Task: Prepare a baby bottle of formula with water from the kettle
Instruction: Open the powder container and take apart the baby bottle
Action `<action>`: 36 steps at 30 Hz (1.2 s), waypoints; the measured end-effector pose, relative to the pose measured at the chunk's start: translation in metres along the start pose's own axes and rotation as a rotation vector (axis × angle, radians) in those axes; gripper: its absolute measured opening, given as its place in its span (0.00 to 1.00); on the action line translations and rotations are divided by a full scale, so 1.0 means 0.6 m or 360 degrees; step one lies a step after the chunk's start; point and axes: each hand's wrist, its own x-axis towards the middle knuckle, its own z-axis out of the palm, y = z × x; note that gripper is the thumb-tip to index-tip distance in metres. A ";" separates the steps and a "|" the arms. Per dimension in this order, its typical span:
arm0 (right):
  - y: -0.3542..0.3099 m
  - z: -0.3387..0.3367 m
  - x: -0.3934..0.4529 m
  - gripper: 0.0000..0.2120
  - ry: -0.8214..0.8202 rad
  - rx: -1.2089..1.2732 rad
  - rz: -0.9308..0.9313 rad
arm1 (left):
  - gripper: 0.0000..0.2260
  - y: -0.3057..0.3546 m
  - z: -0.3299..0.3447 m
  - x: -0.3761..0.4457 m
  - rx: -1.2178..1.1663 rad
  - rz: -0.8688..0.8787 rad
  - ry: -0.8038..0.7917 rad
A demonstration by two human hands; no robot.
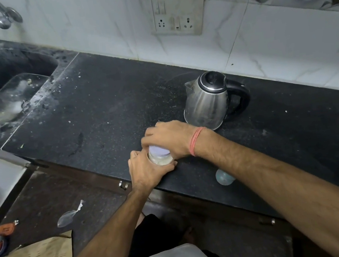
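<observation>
Head view: both hands [148, 172] [165, 139] clasp the jar [159, 156] near the kettle [208, 101].

Wide bare counter [101, 107] left of the hands toward the sink [6, 93], blocked on the right by the kettle [208, 101] near the wall.

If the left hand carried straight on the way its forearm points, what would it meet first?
Probably the kettle: the left hand, wrapped around the bottle, points up and right toward it, though depth is hard to judge.
</observation>
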 end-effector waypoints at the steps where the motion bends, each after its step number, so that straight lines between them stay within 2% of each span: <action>1: 0.002 -0.004 -0.011 0.35 0.0042 0.0116 0.0057 | 0.37 -0.001 0.000 0.000 -0.0026 0.0000 -0.0016; 5: 0.016 0.001 -0.066 0.30 0.0175 0.0428 0.0430 | 0.43 -0.011 0.006 -0.001 -0.0130 0.0004 0.0019; 11: -0.011 0.078 -0.107 0.27 0.0335 0.0664 0.1083 | 0.42 -0.010 0.011 -0.001 -0.0147 -0.0001 0.0060; 15: -0.059 0.142 -0.109 0.25 0.0394 0.0583 0.1268 | 0.42 -0.009 0.012 0.000 -0.0129 -0.0018 0.0066; 20: -0.087 0.207 -0.100 0.24 0.0325 0.0621 0.1517 | 0.42 -0.005 0.012 -0.003 -0.0163 -0.0025 0.0062; 25: -0.088 0.245 -0.103 0.26 0.0300 0.0678 0.1546 | 0.42 -0.006 0.015 -0.001 -0.0161 -0.0050 0.0057; 31: -0.088 0.256 -0.102 0.43 0.0392 0.0731 0.1562 | 0.44 -0.003 0.014 0.000 -0.0147 -0.0055 0.0062; 36: -0.093 0.264 -0.112 0.46 0.0369 0.0630 0.1537 | 0.45 -0.007 0.016 -0.005 -0.0151 -0.0069 0.0058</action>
